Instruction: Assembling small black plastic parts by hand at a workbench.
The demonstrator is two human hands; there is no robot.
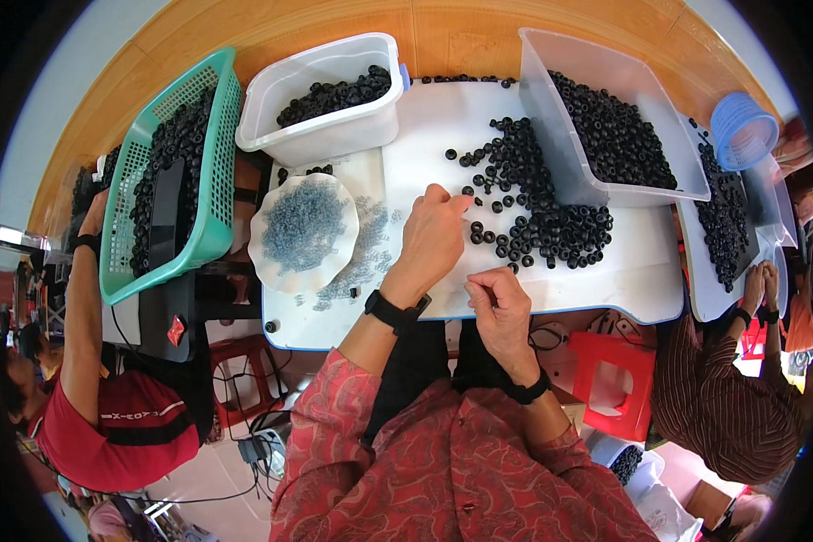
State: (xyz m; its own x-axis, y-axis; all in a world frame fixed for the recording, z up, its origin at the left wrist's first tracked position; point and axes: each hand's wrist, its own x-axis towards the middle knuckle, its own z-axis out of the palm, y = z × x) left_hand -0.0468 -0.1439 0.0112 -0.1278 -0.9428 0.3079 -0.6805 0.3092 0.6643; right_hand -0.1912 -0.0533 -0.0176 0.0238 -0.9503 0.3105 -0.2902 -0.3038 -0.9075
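Over the white table board, my left hand has its fingers pinched together beside the nearest loose black round pieces. One black piece touches or lies just past its fingertips; whether anything is in the pinch is hidden. My right hand is at the board's front edge, fingers curled with thumb against forefinger; anything inside is too small to make out. Left of my left hand, a white scalloped dish holds many small translucent grey pieces, with more scattered beside it.
Behind stand a white tub and a clear bin, both holding black pieces. A green basket with black pieces and a dark phone-like slab stands left. People work on both sides. A red stool is below, right.
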